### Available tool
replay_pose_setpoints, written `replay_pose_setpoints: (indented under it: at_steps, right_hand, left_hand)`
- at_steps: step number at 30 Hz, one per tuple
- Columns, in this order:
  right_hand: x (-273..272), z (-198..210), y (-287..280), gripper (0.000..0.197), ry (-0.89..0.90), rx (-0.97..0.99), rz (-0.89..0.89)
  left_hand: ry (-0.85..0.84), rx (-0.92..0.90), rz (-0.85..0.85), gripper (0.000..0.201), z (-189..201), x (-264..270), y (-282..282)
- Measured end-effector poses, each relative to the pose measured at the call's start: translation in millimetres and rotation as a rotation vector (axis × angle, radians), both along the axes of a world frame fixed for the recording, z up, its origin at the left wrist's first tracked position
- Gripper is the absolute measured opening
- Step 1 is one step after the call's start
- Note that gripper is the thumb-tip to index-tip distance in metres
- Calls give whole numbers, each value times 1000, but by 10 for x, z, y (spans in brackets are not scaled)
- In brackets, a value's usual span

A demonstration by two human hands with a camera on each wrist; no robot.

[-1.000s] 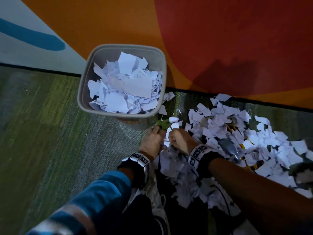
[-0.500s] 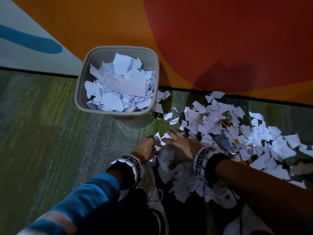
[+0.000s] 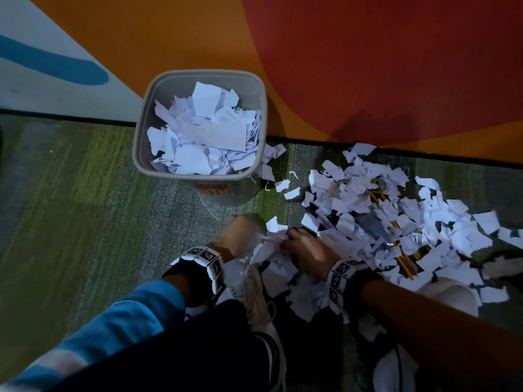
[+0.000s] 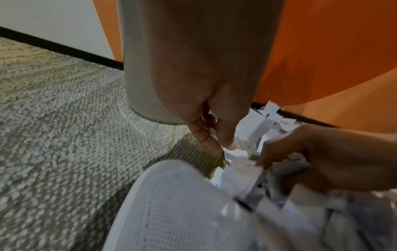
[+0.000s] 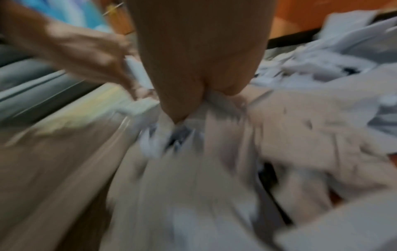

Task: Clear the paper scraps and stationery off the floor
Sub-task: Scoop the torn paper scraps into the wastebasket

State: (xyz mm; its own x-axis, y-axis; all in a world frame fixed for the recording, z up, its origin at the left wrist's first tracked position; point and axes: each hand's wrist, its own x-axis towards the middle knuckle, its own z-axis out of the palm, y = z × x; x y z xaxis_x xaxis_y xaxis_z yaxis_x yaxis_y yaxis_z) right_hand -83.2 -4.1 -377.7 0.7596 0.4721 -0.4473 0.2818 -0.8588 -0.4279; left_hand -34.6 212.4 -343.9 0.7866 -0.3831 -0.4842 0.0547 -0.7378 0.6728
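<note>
A big heap of white paper scraps [image 3: 402,222] covers the carpet on the right, with yellow pencils [image 3: 405,263] and a grey object [image 3: 373,225] half buried in it. A grey bin [image 3: 136,149], nearly full of scraps, stands against the wall. My two hands meet at the heap's near left edge. My right hand [image 3: 304,246] [image 5: 199,95] curls round a bunch of scraps [image 4: 238,175]. My left hand [image 3: 237,236] [image 4: 219,146] points down with fairly straight fingers, the tips touching the same bunch from the left. The right wrist view is blurred.
The painted orange and red wall [image 3: 368,66] runs right behind the bin and heap. My white shoe [image 4: 182,212] sits just under the left hand, and another white shoe [image 3: 452,295] lies among the scraps. Green-grey carpet [image 3: 70,207] stretches left.
Both hands have drawn back toward me along the heap's edge. The right hand, flat on the scraps half a second ago, now curls round a bunch of them.
</note>
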Motion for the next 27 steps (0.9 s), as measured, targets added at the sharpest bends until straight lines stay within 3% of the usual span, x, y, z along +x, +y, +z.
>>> replay_pose_setpoints:
  at_steps: [4,6,8,13,18,21,24,27]
  right_hand:
    - [215,49,-139,21,136,12,-288]
    - [284,244,-239,32,108,139,-465]
    - [358,536,-316,22,150,263,-561]
    - [578,1383,-394,43,159,393,-638]
    - [931,2257,-277,37,53,487,-760]
    - [1209,2705,-46,31,4,567,-774]
    - [1454,2965,266,25,-24,603,-764]
    - [1623,3039,609,24,-68,592,-760]
  left_hand:
    - [-34,-67,3,14,293,50,-7]
    - [-57,-65,30,14,459,65,-10]
    - [-41,-90,85,15,621,71,-7]
    - [-82,-159,98,13,1321,63,5]
    - [-236,-254,73,8,2192,68,59]
    - [-328,-281,158,5,2621,246,220]
    - [-429,-226,259,5,2867,511,363]
    - [-496,-42,271,6,2900,786,495]
